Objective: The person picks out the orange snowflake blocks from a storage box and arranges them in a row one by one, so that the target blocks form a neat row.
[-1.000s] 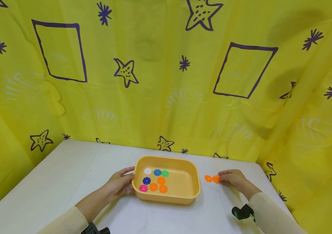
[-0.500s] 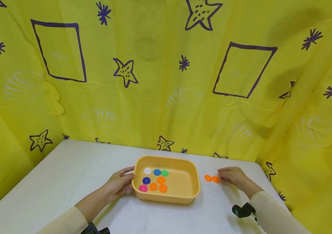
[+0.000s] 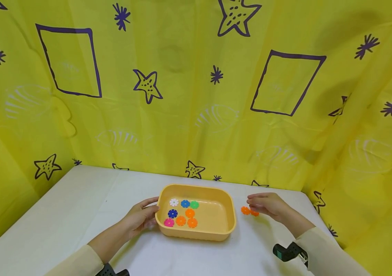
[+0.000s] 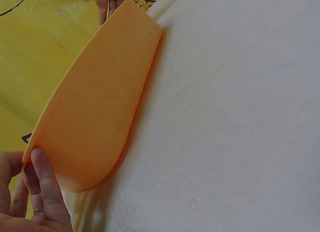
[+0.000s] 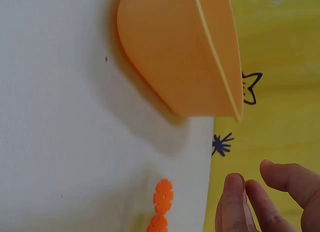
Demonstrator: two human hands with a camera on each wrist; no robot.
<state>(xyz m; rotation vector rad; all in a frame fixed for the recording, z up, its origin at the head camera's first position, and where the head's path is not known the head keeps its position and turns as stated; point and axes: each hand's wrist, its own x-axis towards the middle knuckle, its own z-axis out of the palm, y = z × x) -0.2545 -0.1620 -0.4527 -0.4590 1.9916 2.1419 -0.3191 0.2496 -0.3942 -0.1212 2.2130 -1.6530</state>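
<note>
A light orange plastic tub (image 3: 213,220) stands on the white-covered table. My left hand (image 3: 140,217) grips its left rim, with the thumb inside; the left wrist view shows the fingers (image 4: 48,184) against the outer wall. Inside lie flat notched discs: a white disc (image 3: 173,202), a blue disc (image 3: 185,203), a green disc (image 3: 194,204), a dark blue disc (image 3: 173,213), a pink disc (image 3: 169,222) and three orange ones. Right of the tub, two joined orange discs (image 5: 163,196) lie on the table. My right hand (image 3: 269,205) hovers over them, holding nothing, thumb and fingertips apart.
A yellow curtain (image 3: 175,126) with star drawings hangs behind and on both sides of the table (image 3: 85,203). A dark wrist camera (image 3: 287,252) sits at the right sleeve, and another dark device (image 3: 109,270) at the left sleeve.
My right hand has let go of the joined orange discs, lifted off and moved left above them, partly covering the right one. The left hand and tub have stayed in place.
</note>
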